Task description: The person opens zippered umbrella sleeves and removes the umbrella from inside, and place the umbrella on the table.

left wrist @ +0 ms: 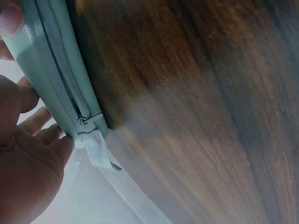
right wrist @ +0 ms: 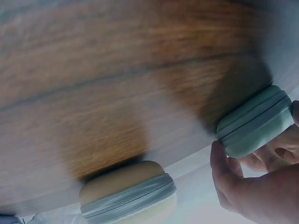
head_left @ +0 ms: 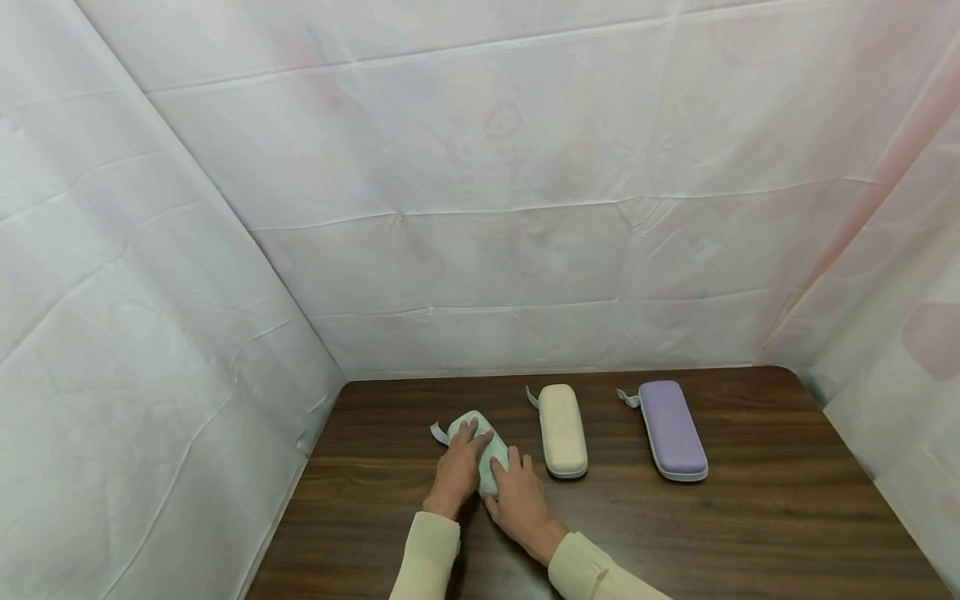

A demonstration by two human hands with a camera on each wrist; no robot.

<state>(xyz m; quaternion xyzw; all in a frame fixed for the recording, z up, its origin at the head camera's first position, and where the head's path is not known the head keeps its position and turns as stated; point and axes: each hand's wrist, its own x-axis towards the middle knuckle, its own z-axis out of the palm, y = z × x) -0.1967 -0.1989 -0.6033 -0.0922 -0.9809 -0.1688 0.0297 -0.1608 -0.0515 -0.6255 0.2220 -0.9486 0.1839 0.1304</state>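
A mint-green zippered glasses case [head_left: 492, 455] lies slanted on the table, with both hands on it. My left hand [head_left: 456, 473] holds its far left part, fingers over the top. Toward the near end, my right hand [head_left: 521, 504] grips the case between thumb and fingers. In the left wrist view the zipper [left wrist: 60, 74] runs shut along the side, ending at a pale fabric loop [left wrist: 96, 149]; the fingers of the left hand [left wrist: 32, 144] reach behind the case. The right wrist view has the right hand [right wrist: 261, 191] pinching the rounded end.
A cream case [head_left: 563, 431] lies just right of the hands, and a purple case [head_left: 674, 429] farther right, both with fabric loops at the far left. The dark wooden table [head_left: 780, 500] is bordered by white fabric walls [head_left: 480, 267] at the back and sides.
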